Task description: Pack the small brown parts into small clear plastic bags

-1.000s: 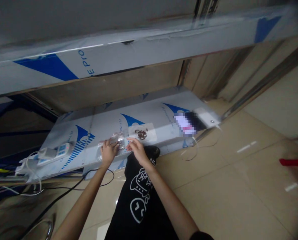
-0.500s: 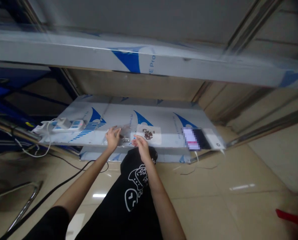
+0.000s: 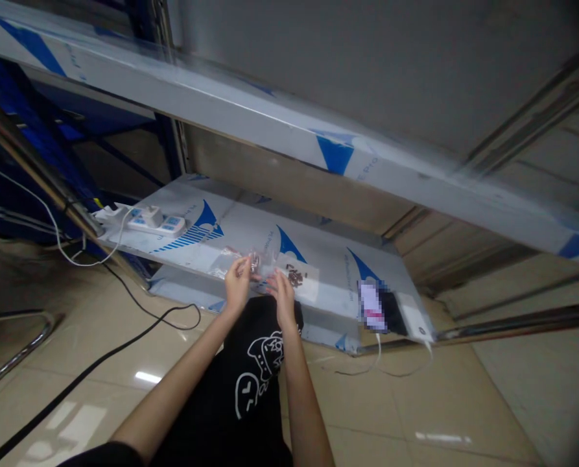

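My left hand (image 3: 238,282) pinches a clear plastic bag (image 3: 256,264) at the front edge of the low shelf. Small dark brown pieces show inside the bag near my fingertips. My right hand (image 3: 283,293) is at the bag's right side, thumb and finger closed at its film, the other fingers fanned out; the exact grip is blurred. Just beyond that hand, several small brown pieces (image 3: 295,276) lie loose on a white sheet (image 3: 309,285). More clear plastic (image 3: 218,264) lies left of my left hand.
The film-covered shelf (image 3: 240,227) carries a white power strip (image 3: 157,220) at left. A phone (image 3: 371,305) and a white device (image 3: 415,318) with cables are at right. An upper shelf edge (image 3: 270,130) crosses above. A black cable (image 3: 99,363) runs over the floor.
The view has tilted and shifted. My hands have come closer together, and the bag is now raised between them, with the brown pieces in it easier to see.
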